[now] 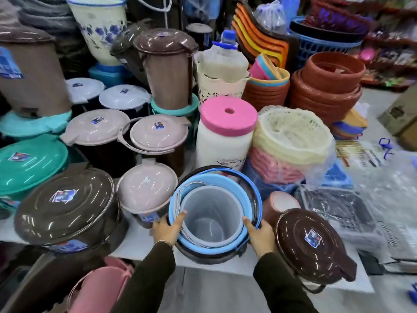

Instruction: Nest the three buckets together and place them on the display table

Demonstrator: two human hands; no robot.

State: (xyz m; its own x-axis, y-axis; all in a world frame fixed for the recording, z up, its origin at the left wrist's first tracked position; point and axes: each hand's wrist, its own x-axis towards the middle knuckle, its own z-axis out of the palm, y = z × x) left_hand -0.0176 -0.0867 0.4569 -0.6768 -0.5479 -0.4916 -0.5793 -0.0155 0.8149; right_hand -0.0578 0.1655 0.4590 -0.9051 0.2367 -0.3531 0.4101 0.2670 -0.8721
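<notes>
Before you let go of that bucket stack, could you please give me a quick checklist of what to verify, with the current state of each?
1. Three buckets nested: grey bucket inside light blue bucket, inside dark brown bucket. Ok.
2. Left hand and right hand grip opposite rims. Ok.
3. Stack resting fully on display table: base hidden. Cannot tell.
4. Distance from table's front edge: stack sits close to it. Not ok.
5. Neighbours clear: beige-lidded bucket and brown-lidded bucket stand very near. Cannot tell.
</notes>
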